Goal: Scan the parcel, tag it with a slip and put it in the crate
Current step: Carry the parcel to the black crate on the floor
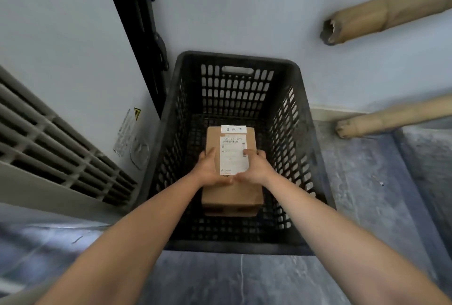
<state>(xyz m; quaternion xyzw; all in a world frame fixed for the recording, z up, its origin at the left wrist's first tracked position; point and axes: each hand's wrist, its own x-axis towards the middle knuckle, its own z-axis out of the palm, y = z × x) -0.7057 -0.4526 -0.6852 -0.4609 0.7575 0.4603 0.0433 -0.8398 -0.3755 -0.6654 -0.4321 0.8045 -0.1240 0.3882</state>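
Note:
A brown cardboard parcel point(232, 193) is inside the black slotted plastic crate point(303, 148), low down near its floor. A white shipping label point(232, 155) covers its top, and a small white slip point(233, 129) with printed characters is stuck at its far edge. My left hand point(210, 167) grips the parcel's left side with the thumb on top. On the right side my right hand point(254, 166) holds it, thumb pressed on the label. Whether the parcel rests on the crate floor I cannot tell.
The crate stands on a grey floor against a pale wall. A white appliance with a vent grille point(56, 143) is at the left. Two cardboard tubes point(381, 18) point(391, 116) jut in from the right. A dark vertical frame point(144, 35) stands behind the crate's left corner.

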